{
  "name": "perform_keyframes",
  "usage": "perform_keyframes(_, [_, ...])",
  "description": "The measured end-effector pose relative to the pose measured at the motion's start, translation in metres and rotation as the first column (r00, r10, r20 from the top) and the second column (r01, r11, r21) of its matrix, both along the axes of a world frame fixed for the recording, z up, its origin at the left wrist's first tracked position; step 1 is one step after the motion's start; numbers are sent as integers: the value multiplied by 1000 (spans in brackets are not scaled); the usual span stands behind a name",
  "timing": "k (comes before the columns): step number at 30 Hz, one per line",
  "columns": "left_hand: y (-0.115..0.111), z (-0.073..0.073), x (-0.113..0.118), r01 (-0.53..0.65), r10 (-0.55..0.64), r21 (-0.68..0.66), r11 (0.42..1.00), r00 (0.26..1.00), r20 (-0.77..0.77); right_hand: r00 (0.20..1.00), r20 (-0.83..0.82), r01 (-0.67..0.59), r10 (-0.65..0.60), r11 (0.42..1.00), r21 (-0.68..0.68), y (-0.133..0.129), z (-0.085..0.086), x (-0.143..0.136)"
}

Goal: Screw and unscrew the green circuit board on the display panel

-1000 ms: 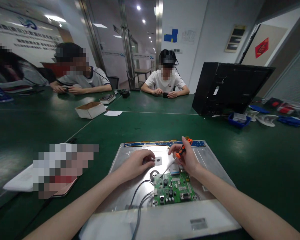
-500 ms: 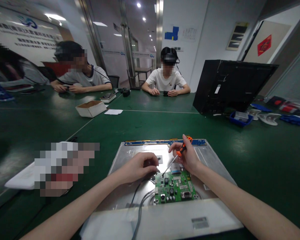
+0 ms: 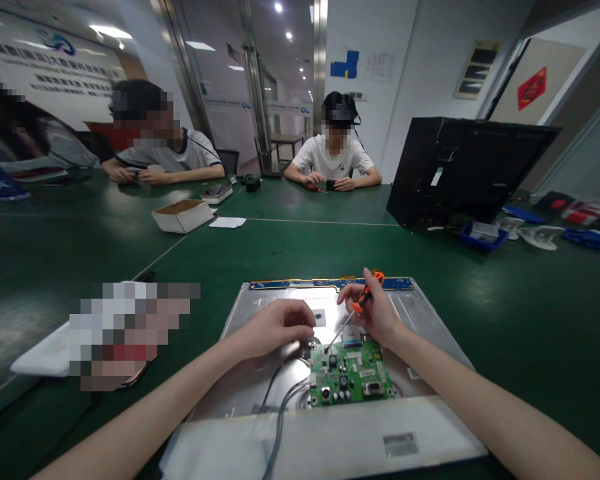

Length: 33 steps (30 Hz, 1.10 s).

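- Grip of the right hand (image 3: 377,317): fingers closed round the orange-and-black handle of a screwdriver (image 3: 358,307).
- Long axis of the screwdriver: slanting, with the handle high and to the right, and the tip low and to the left, at the upper-left corner of the green circuit board (image 3: 351,373). Whether the tip is seated in a screw cannot be told.
- Position of the green circuit board: on the metal panel (image 3: 265,307), nearer the wearer than the right hand and slightly to its left; its longer side runs left to right.
- Left hand (image 3: 280,323): fingers curled, fingertips just beside that same corner and nearer to it than those of the right hand; whether they pinch anything small cannot be told.
- Count at the work: one screwdriver in hand, one green circuit board, one blue strip board (image 3: 290,285) along the panel's far edge, one metal panel; several cables (image 3: 280,427), overlapping and not countable.
- Count beyond, on the green desk (image 3: 220,260): one white box (image 3: 195,219), one black display housing (image 3: 480,167).
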State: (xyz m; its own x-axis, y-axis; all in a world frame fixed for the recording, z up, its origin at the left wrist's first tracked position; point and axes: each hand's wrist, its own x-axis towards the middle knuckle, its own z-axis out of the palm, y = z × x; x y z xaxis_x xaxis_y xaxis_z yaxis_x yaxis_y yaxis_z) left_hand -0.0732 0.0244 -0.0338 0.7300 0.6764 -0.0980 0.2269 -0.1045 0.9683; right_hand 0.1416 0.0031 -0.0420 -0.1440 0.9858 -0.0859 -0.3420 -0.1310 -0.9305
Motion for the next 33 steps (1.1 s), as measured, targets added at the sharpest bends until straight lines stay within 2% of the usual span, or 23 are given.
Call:
perform_keyframes(5, [-3,2,3,18,-17,26,1000,999,-29,1000,8,-1,1,1000,0,0,0,0])
perform_keyframes(11, [-2,1,3,17,-17,-13,1000,999,45,1000,15,-19,19,1000,4,1,-1,1])
perform_keyframes(16, [-3,1,4,22,-21,-7,1000,999,45,1000,19,-25,25,1000,8,2,-3,3])
perform_keyframes(19, [-6,1,5,32,-32,40,999,999,-4,999,22,-24,24,1000,7,2,-4,3])
perform_keyframes(24, [-11,1,8,43,-19,196,980,992,-124,999,24,-20,20,1000,8,2,-4,2])
perform_keyframes(33, [-12,7,6,116,-65,281,953,981,-184,999,27,-16,16,1000,13,2,-4,1])
